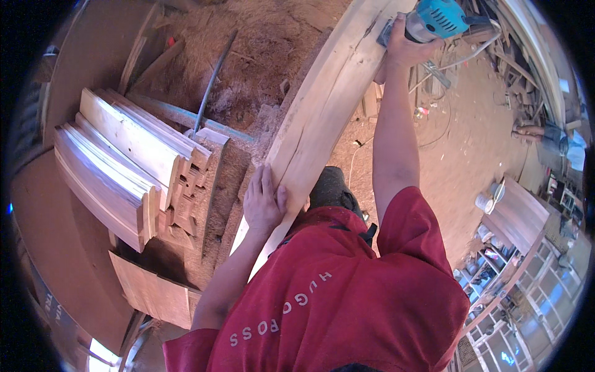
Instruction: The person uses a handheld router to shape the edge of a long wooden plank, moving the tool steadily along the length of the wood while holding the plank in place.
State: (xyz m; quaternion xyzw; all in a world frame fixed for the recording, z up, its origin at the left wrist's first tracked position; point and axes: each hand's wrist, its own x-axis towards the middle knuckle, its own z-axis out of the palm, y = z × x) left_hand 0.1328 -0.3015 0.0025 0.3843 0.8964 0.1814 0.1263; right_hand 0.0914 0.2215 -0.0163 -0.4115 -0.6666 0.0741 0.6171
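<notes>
A long pale wooden board [331, 105] with a dark crack along its grain runs from beside my body to the far top edge. Flat on its near left part rests my left hand [263, 201], fingers stretched out. With my arm reaching far ahead, my right hand [410, 51] is closed round a teal corded power tool [441, 20] shaped like a trim router. The tool has a silver collar and a dark base, which meets the board near its right edge. My fingers partly hide the collar.
Stacked planks [118, 167] stand to my left, beside a sawdust heap [248, 68]. A blue-grey pipe [214, 84] leans there. Scrap wood [517, 68] lies far right, near another person's foot [530, 131]. A white bucket [485, 203] and a cluttered shelf [489, 266] stand at right.
</notes>
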